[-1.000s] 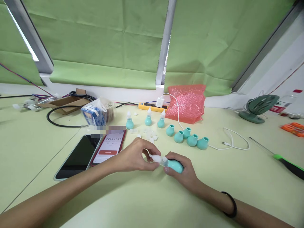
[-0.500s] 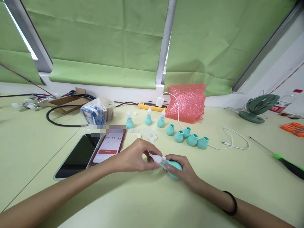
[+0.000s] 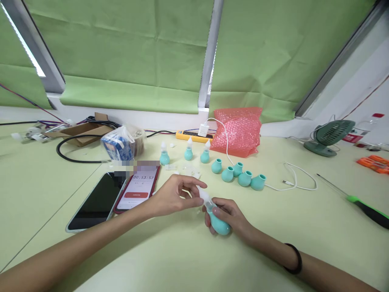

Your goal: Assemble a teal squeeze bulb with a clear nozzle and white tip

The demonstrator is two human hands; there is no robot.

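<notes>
My right hand [image 3: 226,215] is wrapped round a nasal aspirator [image 3: 220,225] with a teal bulb, a clear neck and a soft white tip. The tip points up and left. Beside that tip, my left hand [image 3: 179,194] has its fingers apart, the thumb very near or touching it. Three more aspirators, one of them [image 3: 188,151] in the middle, stand upright further back with their tips on. Several loose teal bulbs [image 3: 244,178] stand to the right with open necks. Small clear and white pieces [image 3: 189,168] lie behind my left hand, partly hidden by it.
Two phones lie to the left, one dark [image 3: 94,202], one showing a timer [image 3: 138,188]. Red bubble wrap [image 3: 237,132], a yellow power strip [image 3: 185,135] and a bagged blue pack [image 3: 118,144] are behind. A white cable [image 3: 299,187], screwdriver [image 3: 364,209] and green fan [image 3: 331,136] sit right.
My left fingers have spread from their pinch at the aspirator's tip and neck. The aspirator in my right hand has turned so its tip points more upward and its bulb sits lower.
</notes>
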